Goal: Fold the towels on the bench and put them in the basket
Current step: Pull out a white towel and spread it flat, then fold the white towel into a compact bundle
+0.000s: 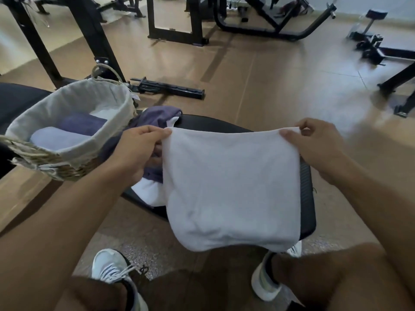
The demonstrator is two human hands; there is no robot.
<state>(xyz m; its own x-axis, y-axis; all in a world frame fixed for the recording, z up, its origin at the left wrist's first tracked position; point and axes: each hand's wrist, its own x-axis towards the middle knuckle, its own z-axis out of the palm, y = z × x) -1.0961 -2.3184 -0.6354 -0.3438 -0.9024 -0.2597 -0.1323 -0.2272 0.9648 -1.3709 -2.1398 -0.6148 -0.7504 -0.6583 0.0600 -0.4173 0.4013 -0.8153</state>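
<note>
Head view is showing the left hand (137,149) and right hand (318,144) pinching the white towel's (231,189) top corners over the bench (306,198). Its hanging bottom edge could brush the floor (258,86) if it is dropping lower.

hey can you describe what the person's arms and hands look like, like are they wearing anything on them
Both forearms are bare, with no sleeves reaching into view. The left hand and right hand wear no gloves, and no rings, watch or wristbands show on the visible sides. Fingernails look short and plain.
</note>
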